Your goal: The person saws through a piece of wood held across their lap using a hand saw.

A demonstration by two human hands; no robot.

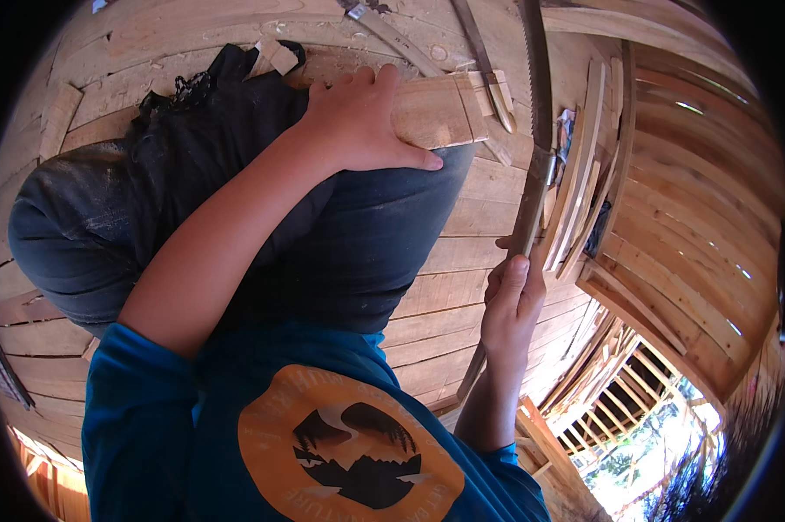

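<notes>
A pale wooden block (436, 111) with a dark line across it near its right end rests on my bent, dark-trousered leg. My left hand (353, 122) lies over its left part, fingers across the top and thumb along the near edge, gripping it. Off to the right, my right hand (516, 296) is closed round the long handle of a handsaw (539, 96). The saw stands apart from the block, its toothed blade pointing away from me and its teeth toward the left. The blade's far tip is cut off by the picture's upper edge.
Beyond the block, a long narrow tool (479, 52) and a flat strip-like tool (392, 39) lie on the plank floor (445, 300). Wood strips (584, 165) lean along the plank wall (697, 200) at right. Wood offcuts (60, 113) lie at far left. A slatted opening (619, 391) shows at lower right.
</notes>
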